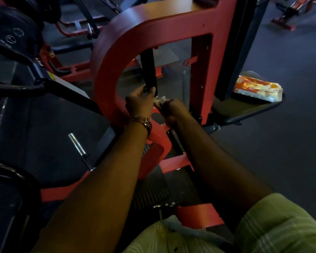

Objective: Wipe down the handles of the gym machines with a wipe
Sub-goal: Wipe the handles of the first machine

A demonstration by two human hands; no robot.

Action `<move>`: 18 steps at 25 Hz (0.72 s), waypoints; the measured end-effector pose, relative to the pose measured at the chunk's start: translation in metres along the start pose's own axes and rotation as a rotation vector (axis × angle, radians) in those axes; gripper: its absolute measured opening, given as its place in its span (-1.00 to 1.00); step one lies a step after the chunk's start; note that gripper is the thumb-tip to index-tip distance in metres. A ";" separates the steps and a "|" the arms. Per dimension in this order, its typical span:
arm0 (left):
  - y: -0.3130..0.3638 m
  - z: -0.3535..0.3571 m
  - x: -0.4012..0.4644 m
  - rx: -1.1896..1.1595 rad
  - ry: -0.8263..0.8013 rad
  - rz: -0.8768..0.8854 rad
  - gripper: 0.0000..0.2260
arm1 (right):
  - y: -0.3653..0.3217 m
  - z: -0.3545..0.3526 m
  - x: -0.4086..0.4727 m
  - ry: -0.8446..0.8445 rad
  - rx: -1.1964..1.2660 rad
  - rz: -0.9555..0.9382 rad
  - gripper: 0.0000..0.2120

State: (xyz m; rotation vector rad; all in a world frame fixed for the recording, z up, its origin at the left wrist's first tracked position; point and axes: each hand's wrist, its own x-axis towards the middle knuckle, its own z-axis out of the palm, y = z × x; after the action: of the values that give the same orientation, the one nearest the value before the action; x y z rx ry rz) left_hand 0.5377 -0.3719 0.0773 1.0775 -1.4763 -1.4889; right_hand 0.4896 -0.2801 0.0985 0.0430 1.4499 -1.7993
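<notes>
Fingers (pixel 150 91) of left hand (pixel 140 103) curled round the lower end of a black bar (pixel 148 70) inside the red machine frame (pixel 106 70), white wipe (pixel 160 99) clenched in right hand (pixel 169 108) just beside it, wipes packet (pixel 257 88) laid on a dark seat pad (pixel 244 105) at right

Red machine frame (pixel 106 57), black strap (pixel 149 70), white wipe (pixel 160 99), green plaid shirt (pixel 281 227), orange-and-white packet (pixel 257 88).

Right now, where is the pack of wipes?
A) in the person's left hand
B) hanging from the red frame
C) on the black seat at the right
C: the orange pack of wipes lies on the black seat at the right, away from both hands.
</notes>
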 end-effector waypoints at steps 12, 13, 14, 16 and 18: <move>-0.001 0.054 -0.191 -0.363 -0.752 -0.360 -0.91 | 0.017 -0.163 -0.136 0.298 0.111 -0.427 -0.84; -0.003 0.067 -0.206 -0.326 -0.802 -0.359 -0.94 | 0.018 -0.186 -0.150 0.391 0.109 -0.450 -0.86; -0.004 0.080 -0.224 -0.295 -0.846 -0.368 -0.96 | 0.019 -0.209 -0.161 0.451 0.115 -0.470 -0.89; -0.007 0.107 -0.260 -0.256 -0.918 -0.409 -0.94 | 0.017 -0.254 -0.182 0.528 0.100 -0.499 -0.90; -0.012 0.136 -0.290 -0.256 -0.977 -0.444 -0.89 | 0.013 -0.294 -0.199 0.566 0.089 -0.497 -0.88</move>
State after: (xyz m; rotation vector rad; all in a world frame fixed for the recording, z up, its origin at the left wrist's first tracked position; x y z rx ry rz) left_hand 0.5127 -0.0519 0.0765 0.5218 -1.6184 -2.6766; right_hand 0.5028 0.0747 0.0850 0.2781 1.8900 -2.3856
